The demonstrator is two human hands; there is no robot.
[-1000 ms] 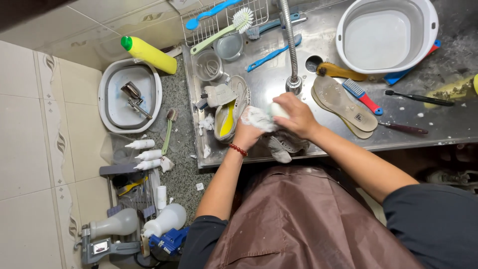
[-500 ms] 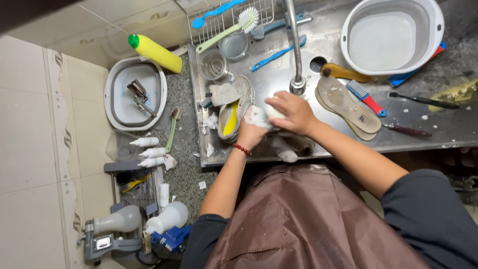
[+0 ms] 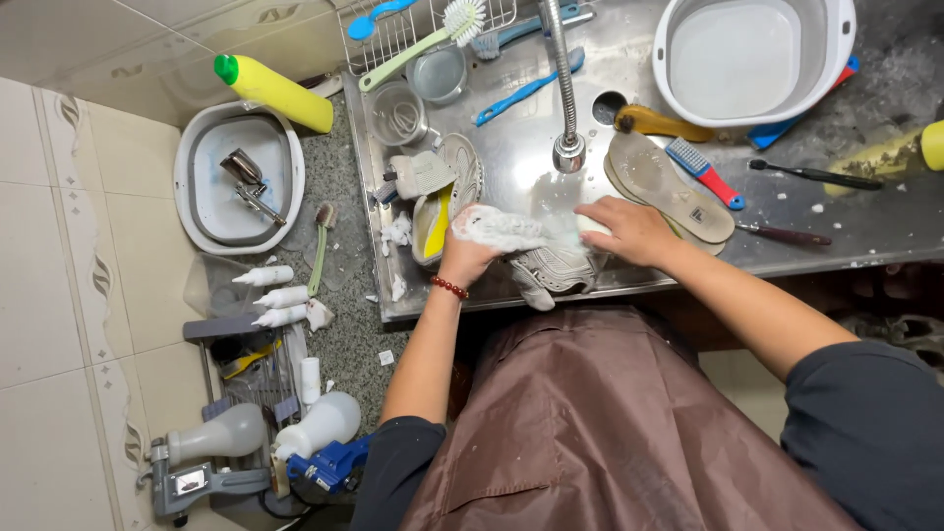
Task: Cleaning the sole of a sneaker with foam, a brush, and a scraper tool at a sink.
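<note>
The soapy shoe [image 3: 546,265] could slip off the wet steel sink [image 3: 511,177] edge toward the brown apron [image 3: 610,423], since lather makes it slick. It is grey-white and foamy, lying at the near rim. The left hand [image 3: 467,258] clamps its sudsy end; the right hand [image 3: 629,228] presses a pale brush against it.

Counted: two white basins [image 3: 755,59] [image 3: 239,177], three small white bottles [image 3: 280,296], two insoles [image 3: 669,187] [image 3: 460,172], one yellow bottle [image 3: 273,92].
</note>
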